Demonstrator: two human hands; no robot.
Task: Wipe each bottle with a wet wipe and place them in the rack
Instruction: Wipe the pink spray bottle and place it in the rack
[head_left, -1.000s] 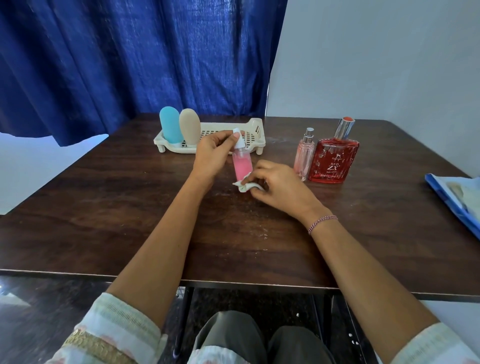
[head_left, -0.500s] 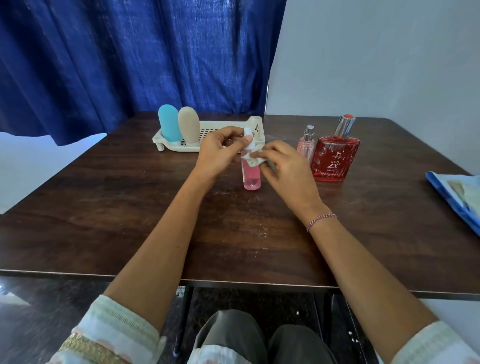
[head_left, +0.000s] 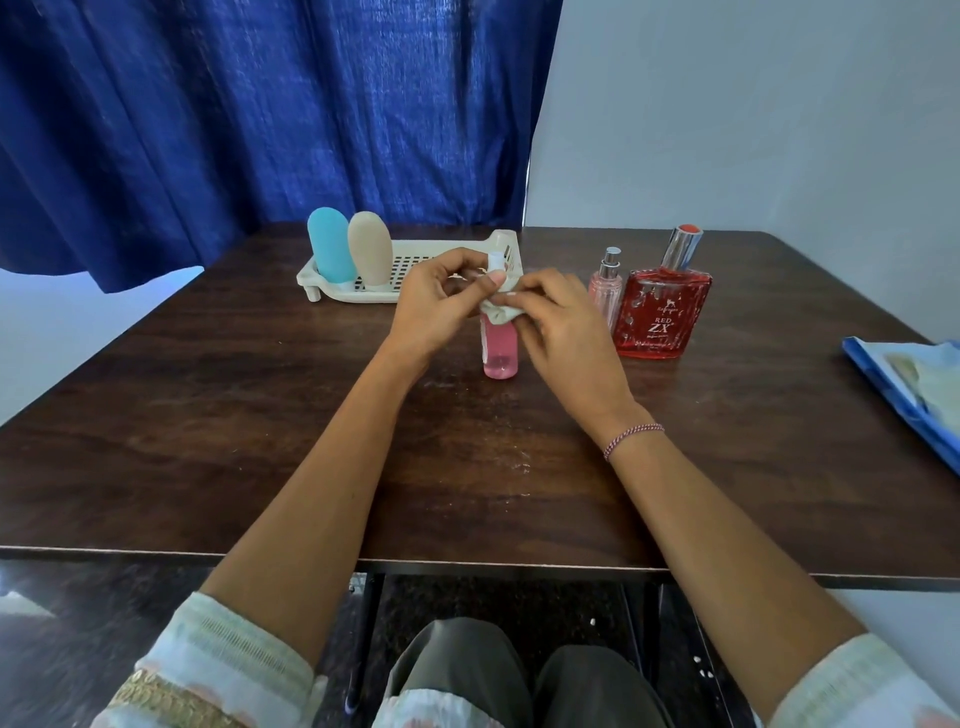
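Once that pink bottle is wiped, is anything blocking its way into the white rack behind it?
Nothing visible does: the pink bottle stands just in front of the rack, and the blue bottle and beige bottle occupy only its left end.

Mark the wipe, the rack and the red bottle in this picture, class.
wipe (head_left: 500, 314): head view, on its bunched fold.
rack (head_left: 344, 294): head view, on its front wall.
red bottle (head_left: 661, 312): head view, on its glass body.

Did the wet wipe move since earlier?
Yes, the wet wipe rose off the table to the neck of the pink bottle, held by the right hand.
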